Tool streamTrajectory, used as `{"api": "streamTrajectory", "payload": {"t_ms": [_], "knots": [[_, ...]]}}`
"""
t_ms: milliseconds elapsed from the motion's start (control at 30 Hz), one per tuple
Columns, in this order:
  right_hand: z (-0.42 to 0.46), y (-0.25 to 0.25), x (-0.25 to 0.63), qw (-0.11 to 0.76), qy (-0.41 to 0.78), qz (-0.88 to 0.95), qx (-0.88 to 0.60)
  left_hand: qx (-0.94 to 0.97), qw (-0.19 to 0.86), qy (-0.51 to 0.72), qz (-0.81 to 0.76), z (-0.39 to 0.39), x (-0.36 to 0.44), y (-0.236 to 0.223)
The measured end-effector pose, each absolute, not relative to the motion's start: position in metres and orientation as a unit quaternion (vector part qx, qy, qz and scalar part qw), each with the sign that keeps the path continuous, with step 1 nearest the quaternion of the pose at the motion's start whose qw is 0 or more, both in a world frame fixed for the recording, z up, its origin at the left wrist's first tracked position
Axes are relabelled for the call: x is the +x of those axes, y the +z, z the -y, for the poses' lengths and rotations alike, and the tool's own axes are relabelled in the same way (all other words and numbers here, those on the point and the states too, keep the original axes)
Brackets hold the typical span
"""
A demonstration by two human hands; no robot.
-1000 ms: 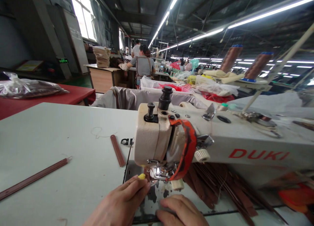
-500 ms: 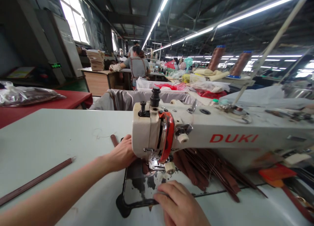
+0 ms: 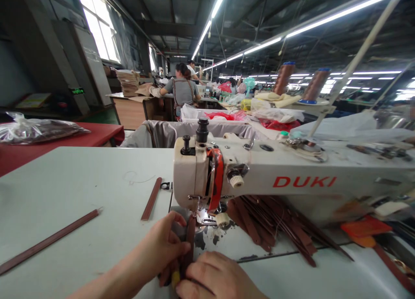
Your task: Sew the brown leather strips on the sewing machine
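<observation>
A cream sewing machine (image 3: 259, 173) marked DUKI stands on the white table (image 3: 65, 191). My left hand (image 3: 158, 251) and my right hand (image 3: 210, 277) sit close together in front of the needle, both pinched on a narrow brown strap (image 3: 189, 243) that runs up under the presser foot (image 3: 204, 219). A small yellow object (image 3: 175, 279) shows between my fingers. Two more brown straps lie to the left, a short strap (image 3: 151, 198) near the machine head and a long strap (image 3: 48, 242) further out.
A heap of brown straps (image 3: 275, 225) lies under the machine arm. An orange tool (image 3: 366, 230) rests at right. Thread cones (image 3: 300, 81) stand behind. A plastic bag (image 3: 35, 128) lies on a red table (image 3: 97, 132). People work at benches far back.
My left hand came back from behind the machine head to the front. Both hands now grip a brown strap under the presser foot. The short strap on the table now lies at a different angle.
</observation>
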State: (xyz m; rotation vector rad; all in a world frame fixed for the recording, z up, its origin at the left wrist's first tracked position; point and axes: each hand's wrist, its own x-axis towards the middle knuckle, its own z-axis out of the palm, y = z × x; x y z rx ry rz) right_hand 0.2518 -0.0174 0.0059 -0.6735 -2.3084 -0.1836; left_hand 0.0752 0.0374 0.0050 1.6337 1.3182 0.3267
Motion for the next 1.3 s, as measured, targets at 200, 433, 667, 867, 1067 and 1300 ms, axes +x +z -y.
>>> {"api": "streamTrajectory", "payload": {"t_ms": [200,433,667,867,1067,1300], "knots": [[0.006,-0.003,0.260,0.355,-0.064,0.897,-0.256,0.798,0.263,0.235,-0.489,-0.030,0.075,0.010],[-0.002,-0.006,0.263,0.372,-0.092,0.889,-0.251,0.910,-0.027,0.321,-0.261,-0.024,0.070,-0.005],[-0.004,-0.009,0.257,0.392,-0.096,0.877,-0.260,0.917,0.028,0.298,-0.265,-0.026,0.069,-0.002],[-0.003,0.017,0.313,0.321,-0.114,0.811,-0.475,0.901,0.057,0.307,-0.301,-0.027,0.071,-0.005],[-0.008,0.009,0.351,0.140,-0.218,0.786,-0.562,0.901,0.086,0.268,-0.329,-0.024,0.073,0.005],[-0.007,0.018,0.356,0.191,-0.242,0.806,-0.506,0.894,0.125,0.274,-0.331,-0.022,0.077,0.017]]}}
